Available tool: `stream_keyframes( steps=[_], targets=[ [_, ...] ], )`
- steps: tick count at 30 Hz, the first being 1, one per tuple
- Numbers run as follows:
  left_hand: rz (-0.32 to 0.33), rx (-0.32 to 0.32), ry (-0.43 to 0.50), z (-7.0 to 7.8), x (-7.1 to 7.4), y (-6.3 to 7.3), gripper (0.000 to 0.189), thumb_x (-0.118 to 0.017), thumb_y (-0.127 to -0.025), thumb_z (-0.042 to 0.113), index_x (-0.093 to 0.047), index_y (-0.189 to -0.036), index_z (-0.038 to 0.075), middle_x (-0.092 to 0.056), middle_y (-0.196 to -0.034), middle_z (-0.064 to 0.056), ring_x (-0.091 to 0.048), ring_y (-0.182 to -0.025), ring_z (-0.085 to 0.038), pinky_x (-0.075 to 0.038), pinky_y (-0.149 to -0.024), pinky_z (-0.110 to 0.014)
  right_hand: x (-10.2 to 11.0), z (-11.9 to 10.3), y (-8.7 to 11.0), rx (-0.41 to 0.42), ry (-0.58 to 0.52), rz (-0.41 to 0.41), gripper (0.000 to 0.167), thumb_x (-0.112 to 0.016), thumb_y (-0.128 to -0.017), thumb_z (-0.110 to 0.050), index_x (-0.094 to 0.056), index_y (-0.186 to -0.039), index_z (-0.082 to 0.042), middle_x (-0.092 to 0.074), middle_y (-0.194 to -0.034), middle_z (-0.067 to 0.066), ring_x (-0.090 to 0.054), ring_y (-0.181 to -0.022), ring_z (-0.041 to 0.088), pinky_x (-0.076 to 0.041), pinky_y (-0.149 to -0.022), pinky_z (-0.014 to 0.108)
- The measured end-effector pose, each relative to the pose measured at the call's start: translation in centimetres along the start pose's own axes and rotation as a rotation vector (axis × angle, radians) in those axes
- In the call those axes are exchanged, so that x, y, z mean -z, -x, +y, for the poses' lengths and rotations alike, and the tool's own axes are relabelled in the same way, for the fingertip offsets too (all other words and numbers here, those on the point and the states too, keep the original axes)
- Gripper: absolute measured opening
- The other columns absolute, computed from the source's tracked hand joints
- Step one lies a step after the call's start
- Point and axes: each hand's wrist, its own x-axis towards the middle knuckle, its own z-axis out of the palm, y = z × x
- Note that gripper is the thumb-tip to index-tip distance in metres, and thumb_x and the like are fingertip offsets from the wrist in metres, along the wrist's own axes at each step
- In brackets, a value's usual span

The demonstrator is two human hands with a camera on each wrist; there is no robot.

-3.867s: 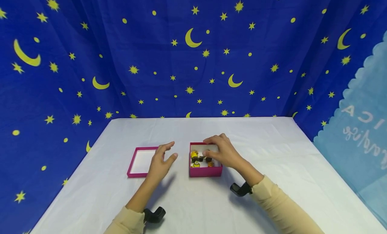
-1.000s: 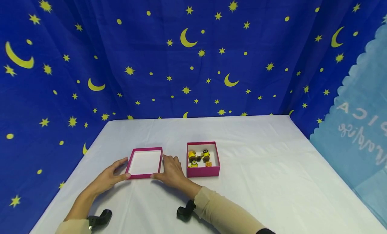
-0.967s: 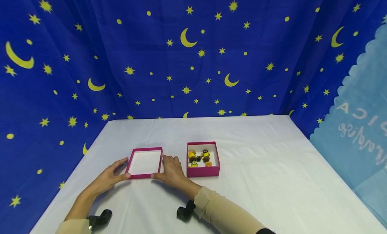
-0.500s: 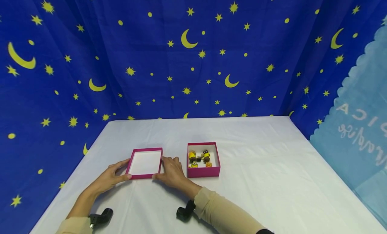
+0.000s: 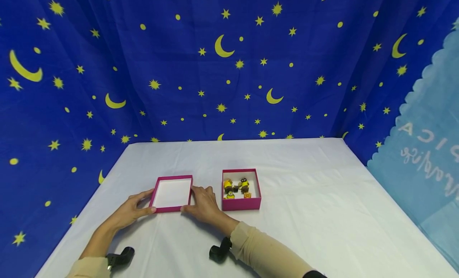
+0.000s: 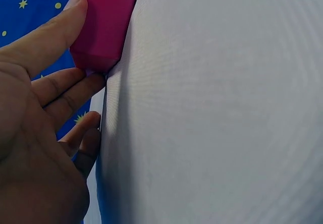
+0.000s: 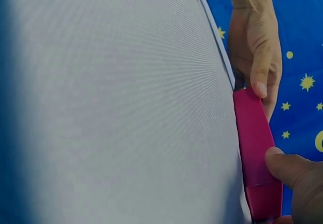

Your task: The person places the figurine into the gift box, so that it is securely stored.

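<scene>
A magenta box lid [image 5: 172,209] lies on the white table with its white inside facing up. My left hand [image 5: 126,211] grips its near left corner, thumb on the front wall and fingers along the left side. At the near right corner my right hand [image 5: 203,204] holds it the same way, fingers against the right side. In the left wrist view the thumb and fingertips meet the lid's magenta wall [image 6: 106,27]. To the right stands the matching open box [image 5: 241,204], holding several small yellow figures [image 5: 244,185].
White cloth covers the table [image 5: 305,182]. Behind it hangs a blue curtain [image 5: 186,62] with yellow moons and stars. A light blue cloth [image 5: 426,166] with lettering hangs on the right. Black wrist mounts [image 5: 220,252] jut out below both hands.
Since the oldest frame, my right hand has left the box of figures and moved to the lid; my left hand has come down onto the lid's left corner. Over the last second both stay still.
</scene>
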Motion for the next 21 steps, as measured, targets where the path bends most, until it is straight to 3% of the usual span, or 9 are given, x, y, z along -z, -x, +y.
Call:
stream_keyframes(
  steps=[14, 18, 21],
  targets=[
    [-0.015, -0.049, 0.043, 0.7, 0.8, 0.3, 0.079, -0.067, -0.085, 0.035, -0.031, -0.146, 0.000, -0.026, -0.150, -0.030, -0.019, -0.137, -0.054, -0.024, -0.105, -0.067, 0.5, -0.3, 0.2, -0.027, -0.143, 0.000, 0.074, -0.079, -0.073, -0.035, -0.050, -0.135, -0.008, -0.059, -0.129, 0.006, -0.044, -0.102, 0.018, -0.037, -0.089, 0.032],
    [0.004, -0.090, 0.065, 1.4, 1.1, 0.8, 0.077, -0.068, -0.086, 0.031, -0.031, -0.145, -0.001, -0.029, -0.149, -0.030, -0.022, -0.136, -0.054, -0.028, -0.104, -0.065, 1.3, -0.7, 0.6, -0.027, -0.166, 0.016, 0.073, -0.080, -0.072, -0.034, -0.051, -0.134, -0.009, -0.060, -0.128, 0.005, -0.045, -0.103, 0.018, -0.038, -0.087, 0.030],
    [0.006, -0.076, 0.068, 2.1, 1.4, 1.4, 0.079, -0.067, -0.086, 0.034, -0.029, -0.147, 0.003, -0.028, -0.150, -0.029, -0.026, -0.133, -0.055, -0.031, -0.101, -0.065, 2.1, -1.1, 0.8, -0.030, -0.171, 0.019, 0.073, -0.080, -0.072, -0.034, -0.051, -0.135, -0.010, -0.059, -0.129, 0.004, -0.045, -0.105, 0.018, -0.039, -0.087, 0.029]
  ],
)
